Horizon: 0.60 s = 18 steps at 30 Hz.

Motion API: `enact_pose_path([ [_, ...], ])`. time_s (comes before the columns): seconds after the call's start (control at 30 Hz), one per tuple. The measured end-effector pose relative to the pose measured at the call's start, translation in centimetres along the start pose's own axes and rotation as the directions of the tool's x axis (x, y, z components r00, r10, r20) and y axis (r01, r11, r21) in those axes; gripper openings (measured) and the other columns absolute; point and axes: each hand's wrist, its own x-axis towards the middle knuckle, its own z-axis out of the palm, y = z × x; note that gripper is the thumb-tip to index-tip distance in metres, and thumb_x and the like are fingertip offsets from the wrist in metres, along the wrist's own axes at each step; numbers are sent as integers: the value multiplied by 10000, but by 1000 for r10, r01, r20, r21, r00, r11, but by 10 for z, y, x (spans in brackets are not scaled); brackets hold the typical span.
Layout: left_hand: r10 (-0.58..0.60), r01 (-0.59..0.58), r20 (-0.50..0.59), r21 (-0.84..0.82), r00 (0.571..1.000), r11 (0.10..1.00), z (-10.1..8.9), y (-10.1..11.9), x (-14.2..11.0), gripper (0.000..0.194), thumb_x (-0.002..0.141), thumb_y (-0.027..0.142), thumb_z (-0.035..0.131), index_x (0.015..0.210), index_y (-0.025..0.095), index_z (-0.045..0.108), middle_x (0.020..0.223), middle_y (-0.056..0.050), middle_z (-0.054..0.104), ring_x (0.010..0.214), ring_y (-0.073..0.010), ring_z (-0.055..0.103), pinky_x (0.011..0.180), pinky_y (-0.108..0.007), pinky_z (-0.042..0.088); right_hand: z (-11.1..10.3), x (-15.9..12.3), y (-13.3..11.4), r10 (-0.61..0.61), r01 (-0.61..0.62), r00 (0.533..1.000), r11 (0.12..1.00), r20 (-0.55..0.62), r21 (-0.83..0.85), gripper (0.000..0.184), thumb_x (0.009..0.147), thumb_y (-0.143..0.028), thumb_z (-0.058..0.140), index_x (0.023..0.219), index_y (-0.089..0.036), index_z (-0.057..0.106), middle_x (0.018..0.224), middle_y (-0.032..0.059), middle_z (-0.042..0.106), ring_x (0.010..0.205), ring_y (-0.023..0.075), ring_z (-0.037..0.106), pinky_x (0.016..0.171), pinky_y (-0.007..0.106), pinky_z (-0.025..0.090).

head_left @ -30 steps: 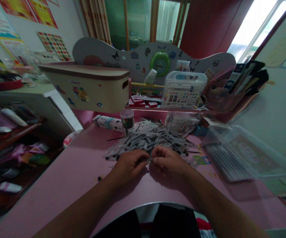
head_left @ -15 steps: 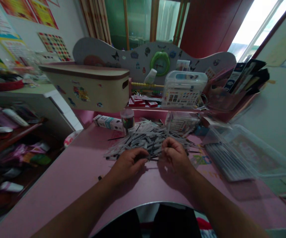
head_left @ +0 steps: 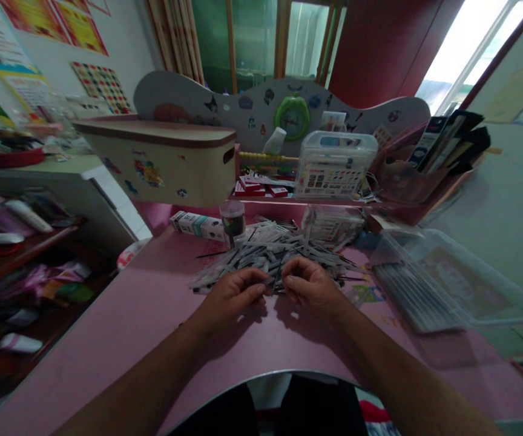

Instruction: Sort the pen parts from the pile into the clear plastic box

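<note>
Hovering at the near edge of the pile of slim pens (head_left: 266,251), the left hand (head_left: 236,297) and right hand (head_left: 313,287) are facing each other, slightly apart, fingers curling inward with thumbs near fingertips; whether they are pinching anything is unclear. Right of the pile, a clear plastic bin (head_left: 488,309) is lying open, grey sticks (head_left: 418,297) beside it.

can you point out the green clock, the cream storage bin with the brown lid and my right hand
green clock (head_left: 291,119): head view, on its dial
cream storage bin (head_left: 161,166): head view, on its long sticker-dotted side
right hand (head_left: 312,287): head view, on the back of the hand
</note>
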Motion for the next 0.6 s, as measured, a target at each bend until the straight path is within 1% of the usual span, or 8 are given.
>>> enact_pose_path([
  [0.07,-21,21,13,-26,1000,999,1,0,0,155,859,270,692,978,178,659,837,-1,641,627,-100,610,567,-234,499,1,0,4,-3,3,1000,1000,1,8,277,688,-282,798,873,-200,609,644,-69,568,422,60,455,401,179,337],
  [0.13,-31,33,41,-42,999,999,1,-1,0,145,868,268,688,968,166,663,822,-10,656,619,-97,614,557,-225,502,3,0,10,23,-23,1000,999,5,32,262,725,-281,791,892,-203,605,678,-52,594,459,72,490,422,184,354],
  [0.2,-45,48,76,-42,996,998,1,-2,0,141,878,271,681,962,160,660,790,-15,671,600,-100,625,554,-226,511,5,-1,17,46,-47,999,997,19,57,216,759,-271,767,868,-201,594,658,-42,599,489,88,516,449,192,370],
  [0.3,-76,80,101,-37,992,996,1,-5,0,170,884,302,680,982,168,645,764,-14,684,552,-109,630,526,-240,521,7,-3,23,53,-55,998,994,27,91,197,757,-261,749,831,-198,577,584,-58,561,468,89,492,456,192,369],
  [0.43,-82,88,98,-64,992,994,0,-10,1,192,864,288,701,1001,167,643,770,-11,676,540,-104,614,487,-223,498,10,-6,18,61,-59,998,986,-9,157,203,738,-250,729,811,-211,544,538,-82,519,427,79,443,429,179,356],
  [0.5,-80,88,90,-86,993,992,0,-12,1,218,857,272,704,1037,169,638,785,-18,680,564,-114,623,469,-214,484,9,-5,12,36,-25,998,983,-54,183,181,739,-230,700,788,-215,527,529,-86,512,401,70,407,399,166,328],
  [0.6,-86,93,69,-103,994,990,1,-11,1,276,858,274,701,1103,177,618,794,-23,686,572,-124,625,444,-205,464,2,1,3,-65,99,986,968,-152,231,174,700,-207,669,747,-212,501,558,-77,548,381,59,388,363,158,310],
])
